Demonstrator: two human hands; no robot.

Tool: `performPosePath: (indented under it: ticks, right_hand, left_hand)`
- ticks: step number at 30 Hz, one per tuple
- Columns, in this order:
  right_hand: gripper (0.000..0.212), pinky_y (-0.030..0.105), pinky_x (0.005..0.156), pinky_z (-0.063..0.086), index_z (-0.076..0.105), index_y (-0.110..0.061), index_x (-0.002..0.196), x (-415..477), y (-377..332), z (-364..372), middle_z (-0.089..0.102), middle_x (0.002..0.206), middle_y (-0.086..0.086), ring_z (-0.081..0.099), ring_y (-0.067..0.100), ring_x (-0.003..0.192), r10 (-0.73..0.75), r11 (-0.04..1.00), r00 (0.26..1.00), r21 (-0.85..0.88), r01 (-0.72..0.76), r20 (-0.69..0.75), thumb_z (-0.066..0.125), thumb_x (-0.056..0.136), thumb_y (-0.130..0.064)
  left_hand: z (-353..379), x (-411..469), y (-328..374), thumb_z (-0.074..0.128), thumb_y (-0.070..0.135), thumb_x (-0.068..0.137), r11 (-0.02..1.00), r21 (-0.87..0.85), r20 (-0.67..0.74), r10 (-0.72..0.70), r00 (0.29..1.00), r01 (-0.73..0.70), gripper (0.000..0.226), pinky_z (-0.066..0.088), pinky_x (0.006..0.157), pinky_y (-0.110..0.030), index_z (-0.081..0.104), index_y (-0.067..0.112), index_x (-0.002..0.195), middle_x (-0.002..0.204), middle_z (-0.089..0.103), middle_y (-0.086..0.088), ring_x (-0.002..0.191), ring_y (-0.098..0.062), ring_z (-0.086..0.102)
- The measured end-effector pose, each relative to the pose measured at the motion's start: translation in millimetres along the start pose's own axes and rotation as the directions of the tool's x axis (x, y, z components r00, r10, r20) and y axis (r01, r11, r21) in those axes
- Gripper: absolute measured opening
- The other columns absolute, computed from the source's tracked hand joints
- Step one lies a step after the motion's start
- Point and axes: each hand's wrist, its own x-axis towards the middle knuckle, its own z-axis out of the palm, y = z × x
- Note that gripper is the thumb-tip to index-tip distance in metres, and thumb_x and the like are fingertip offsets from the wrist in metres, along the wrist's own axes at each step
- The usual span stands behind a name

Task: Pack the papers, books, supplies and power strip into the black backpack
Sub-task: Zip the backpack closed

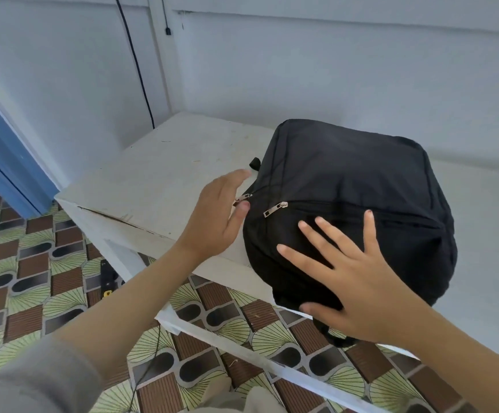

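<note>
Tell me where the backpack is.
The black backpack lies right of centre in the head view on the white table, right hand over it, left hand by its zipper.

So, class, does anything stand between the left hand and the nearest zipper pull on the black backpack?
Nothing visible does. The left hand is open beside that zipper pull, its thumb below it, at the side of the black backpack. The right hand is spread over the backpack's front, away from it.

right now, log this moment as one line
backpack lying on white table, zips look closed | left grip flat, by side zipper pull | right grip spread flat on backpack
</note>
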Motion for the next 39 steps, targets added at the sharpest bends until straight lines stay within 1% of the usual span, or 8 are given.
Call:
performPosePath:
  ticks: [4, 7, 14, 20, 25, 31, 36, 39]
  right_hand:
    - [0.092, 0.066, 0.108, 0.000, 0.017, -0.037, 0.149, -35.1, 23.8, 1.7, 0.030, 0.151, 0.005, 0.024, 0.027, 0.139, 0.017, 1.000, 0.995, 0.011, -0.018, 0.097, 0.043, 0.070, -0.076]
    - [0.103, 0.067, 0.107, 0.003, 0.017, -0.036, 0.149, -56.8, 39.9, 3.1, 0.028, 0.152, 0.004, 0.023, 0.027, 0.139, 0.066, 0.997, 0.981, 0.026, -0.072, 0.182, 0.046, 0.062, -0.081]
    - [0.118, 0.064, 0.107, 0.005, 0.004, -0.030, 0.151, -83.9, 54.9, 11.4, 0.024, 0.153, -0.001, 0.021, 0.024, 0.140, 0.103, 0.990, 0.976, 0.072, -0.119, 0.192, 0.041, 0.054, -0.087]
    - [0.067, 0.063, 0.105, 0.017, 0.004, -0.029, 0.151, -84.4, 59.4, 17.1, 0.053, 0.135, -0.002, 0.047, 0.024, 0.128, 0.070, 0.994, 0.987, 0.099, -0.056, -0.147, 0.027, 0.094, -0.056]
    - [0.055, 0.057, 0.106, 0.028, 0.028, -0.019, 0.144, -80.0, 59.6, 23.6, 0.066, 0.120, 0.003, 0.059, 0.030, 0.115, 0.044, 0.998, 0.967, 0.057, -0.031, -0.252, 0.040, 0.092, -0.032]
    - [0.075, 0.052, 0.099, 0.042, 0.028, -0.024, 0.141, -82.4, 64.8, 38.0, 0.064, 0.120, 0.016, 0.060, 0.036, 0.112, -0.022, 0.999, 0.941, 0.028, 0.033, -0.337, 0.065, 0.079, -0.002]
    - [0.052, 0.052, 0.103, 0.038, 0.028, -0.037, 0.135, -87.5, 69.1, 37.7, 0.040, 0.143, 0.015, 0.046, 0.036, 0.127, -0.083, 0.986, 0.923, 0.105, 0.131, -0.375, 0.055, 0.091, -0.029]
    - [0.057, 0.054, 0.112, 0.023, 0.027, -0.044, 0.135, -91.0, 70.5, 40.4, 0.026, 0.150, 0.010, 0.031, 0.038, 0.136, -0.107, 0.990, 0.935, 0.053, 0.132, -0.339, 0.056, 0.087, -0.054]
  left_hand:
    - [-0.8, -2.6, 26.3, 0.042, 0.052, 0.090, 0.856, -0.057, 0.213, 0.513, 0.832, -0.513, 0.060, 0.016, 0.116, -0.044, 0.032, 0.016, 0.137, 0.148, 0.027, -0.017, 0.141, -0.031, 0.022]
    - [10.5, -2.6, 38.5, 0.053, 0.061, 0.083, 0.716, -0.034, 0.356, 0.661, 0.661, -0.697, 0.068, 0.012, 0.116, -0.049, 0.032, 0.025, 0.136, 0.149, 0.027, -0.019, 0.141, -0.036, 0.019]
    - [20.1, -2.8, 35.7, 0.056, 0.058, 0.084, 0.690, -0.001, 0.451, 0.646, 0.615, -0.724, 0.071, 0.019, 0.115, -0.046, 0.029, 0.025, 0.141, 0.141, 0.046, -0.014, 0.135, -0.032, 0.034]
    - [18.2, -4.6, 38.7, 0.052, 0.061, 0.084, 0.714, -0.012, 0.463, 0.624, 0.629, -0.700, 0.073, 0.021, 0.115, -0.045, 0.027, 0.025, 0.142, 0.143, 0.043, -0.015, 0.136, -0.031, 0.033]
    - [18.8, -9.4, 48.1, 0.053, 0.067, 0.080, 0.722, 0.030, 0.473, 0.599, 0.646, -0.692, 0.077, 0.023, 0.113, -0.051, 0.030, 0.027, 0.141, 0.142, 0.044, -0.015, 0.135, -0.033, 0.034]
    - [12.8, -3.7, 57.2, 0.045, 0.013, 0.092, 0.613, 0.120, 0.438, 0.673, 0.596, -0.781, 0.052, 0.033, 0.104, -0.047, 0.033, 0.038, 0.136, 0.129, 0.055, -0.021, 0.120, -0.038, 0.052]
    - [9.4, 11.3, 70.2, 0.044, 0.054, 0.093, 0.792, 0.257, 0.438, 0.415, 0.797, -0.553, 0.034, 0.048, 0.096, -0.029, 0.037, 0.045, 0.125, 0.121, 0.062, 0.009, 0.108, -0.009, 0.060]
    - [7.1, 14.4, 70.4, 0.045, 0.029, 0.097, 0.776, 0.017, 0.560, 0.515, 0.649, -0.630, 0.044, 0.054, 0.082, -0.032, 0.031, 0.042, 0.137, 0.122, 0.059, -0.013, 0.103, -0.025, 0.061]
